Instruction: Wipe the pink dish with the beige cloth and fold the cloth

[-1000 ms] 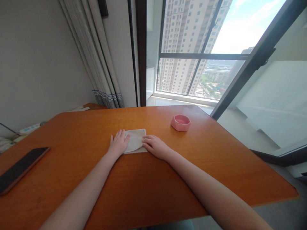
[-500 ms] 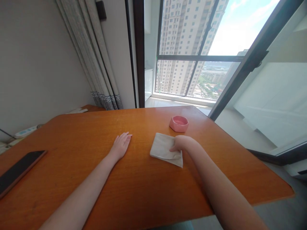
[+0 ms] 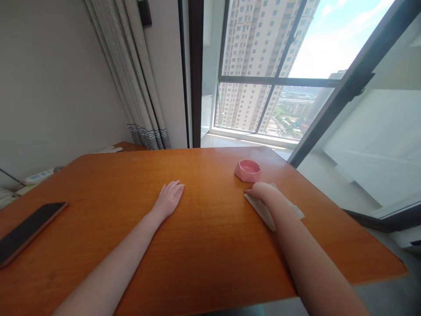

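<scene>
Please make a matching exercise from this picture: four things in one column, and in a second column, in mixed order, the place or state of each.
Things:
1. left hand
2. folded cloth
3. pink bowl
4. phone

Places or states:
A. under the right hand, partly hidden by the wrist
B. dark screen up, near the table's left edge
C. flat on bare wood, palm down, holding nothing
D. on the table's far side, just beyond the right hand

Pairs: 1-C, 2-A, 3-D, 4-B
</scene>
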`<state>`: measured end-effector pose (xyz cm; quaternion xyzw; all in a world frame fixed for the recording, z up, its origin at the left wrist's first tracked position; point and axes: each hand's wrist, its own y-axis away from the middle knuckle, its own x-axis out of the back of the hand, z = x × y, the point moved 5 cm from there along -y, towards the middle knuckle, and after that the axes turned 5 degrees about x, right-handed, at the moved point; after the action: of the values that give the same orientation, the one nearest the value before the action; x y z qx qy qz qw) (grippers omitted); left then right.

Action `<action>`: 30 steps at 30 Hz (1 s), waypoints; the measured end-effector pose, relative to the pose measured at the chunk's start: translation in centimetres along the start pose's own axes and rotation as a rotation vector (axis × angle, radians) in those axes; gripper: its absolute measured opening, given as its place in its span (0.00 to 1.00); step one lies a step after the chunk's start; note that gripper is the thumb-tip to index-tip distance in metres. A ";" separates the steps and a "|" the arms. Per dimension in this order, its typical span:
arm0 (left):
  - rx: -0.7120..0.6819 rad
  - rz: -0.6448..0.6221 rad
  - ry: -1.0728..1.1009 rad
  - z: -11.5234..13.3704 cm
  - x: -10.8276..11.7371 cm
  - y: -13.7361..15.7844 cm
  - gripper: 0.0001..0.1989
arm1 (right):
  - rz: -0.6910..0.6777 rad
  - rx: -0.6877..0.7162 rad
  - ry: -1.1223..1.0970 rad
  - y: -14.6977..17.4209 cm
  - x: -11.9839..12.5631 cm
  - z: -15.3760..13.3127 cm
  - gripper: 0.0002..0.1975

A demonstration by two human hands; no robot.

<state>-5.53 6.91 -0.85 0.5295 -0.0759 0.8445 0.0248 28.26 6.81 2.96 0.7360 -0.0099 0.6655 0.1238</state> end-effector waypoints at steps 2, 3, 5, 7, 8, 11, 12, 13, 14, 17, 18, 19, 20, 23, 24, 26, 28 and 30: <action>0.006 -0.011 -0.005 -0.1 -0.1 0.0 0.27 | -0.185 -0.053 0.018 0.4 -0.4 0.4 0.18; 0.008 -0.012 -0.006 -0.1 -0.2 -0.1 0.27 | -0.225 -0.068 0.027 0.6 -0.2 0.6 0.19; 0.009 -0.011 -0.004 -0.2 -0.2 -0.1 0.26 | -0.166 -0.072 0.044 0.6 0.6 0.8 0.19; 0.010 -0.003 -0.002 -0.1 0.0 -0.1 0.26 | -0.083 -0.062 0.064 0.6 1.2 0.3 0.16; 0.006 0.006 -0.001 0.2 0.1 0.0 0.25 | -0.046 -0.052 0.068 0.8 1.4 -0.4 0.16; -0.116 0.059 0.046 2.3 0.6 0.7 0.21 | 0.108 0.109 0.009 2.1 1.3 -4.8 0.17; -0.188 0.072 0.081 3.3 0.7 1.1 0.18 | 0.176 0.244 -0.035 3.0 1.1 -7.0 0.17; -0.263 0.066 0.121 4.4 0.6 1.5 0.16 | 0.235 0.394 -0.082 4.0 0.7 -9.2 0.15; -0.327 0.037 0.163 5.3 0.4 2.0 0.13 | 0.269 0.508 -0.137 5.0 0.1 -11.2 0.14; -0.392 -0.121 0.234 6.8 -0.7 3.0 0.07 | 0.198 0.794 -0.239 7.3 -2.4 -15.4 0.09; -0.393 -0.164 0.238 6.9 -1.0 3.1 0.05 | 0.170 0.846 -0.259 7.6 -3.1 -16.0 0.11; -0.393 -0.191 0.241 6.9 -1.2 3.2 0.03 | 0.150 0.872 -0.270 7.6 -3.7 -16.3 0.11; -0.395 -0.205 0.245 6.8 -1.2 3.2 0.02 | 0.140 0.870 -0.274 7.4 -4.1 -16.3 0.10; -0.408 -0.212 0.278 6.6 -1.0 3.0 0.06 | 0.142 0.833 -0.261 6.4 -4.6 -15.6 0.06; -0.411 -0.207 0.285 6.5 -0.9 3.0 0.07 | 0.144 0.836 -0.256 6.2 -4.6 -15.5 0.06; -0.410 -0.203 0.285 6.6 -0.7 2.9 0.08 | 0.143 0.852 -0.257 6.0 -4.6 -15.4 0.06; -0.404 -0.205 0.283 6.7 -0.7 2.9 0.09 | 0.146 0.854 -0.259 6.0 -4.6 -15.4 0.06; -0.401 -0.208 0.282 6.7 -0.7 3.0 0.10 | 0.148 0.852 -0.261 6.0 -4.5 -15.5 0.06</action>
<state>0.43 2.93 1.08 0.3960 -0.1828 0.8710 0.2263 11.55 3.30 0.81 0.7963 0.1969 0.5190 -0.2406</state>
